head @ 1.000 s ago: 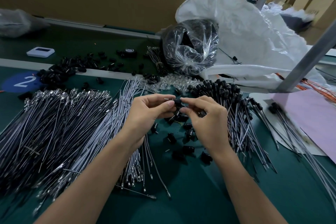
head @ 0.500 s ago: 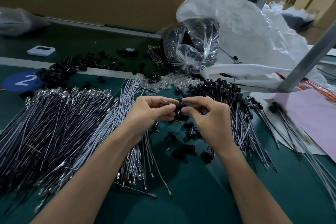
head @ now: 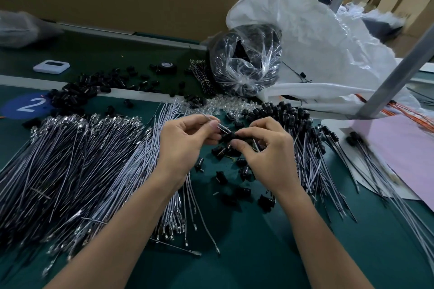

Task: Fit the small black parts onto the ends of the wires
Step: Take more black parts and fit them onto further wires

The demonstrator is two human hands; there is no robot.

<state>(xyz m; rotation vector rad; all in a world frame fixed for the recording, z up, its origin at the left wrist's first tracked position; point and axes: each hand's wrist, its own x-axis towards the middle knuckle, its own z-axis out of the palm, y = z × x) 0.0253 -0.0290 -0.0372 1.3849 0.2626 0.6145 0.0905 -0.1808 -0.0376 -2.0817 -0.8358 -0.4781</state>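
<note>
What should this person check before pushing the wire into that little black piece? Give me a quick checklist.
1. Grip on wire: the left hand pinches a wire near its end: ok.
2. Grip on part: the right hand pinches a black part: ok.
3. Wire tip lined up with the part's opening: cannot tell, the fingers hide it.
4. Wire seated in the part: cannot tell.
5. More supply: spare black parts lie on the green table under the hands: ok.
6. Pile of bare wires beside the left hand: ok.
</note>
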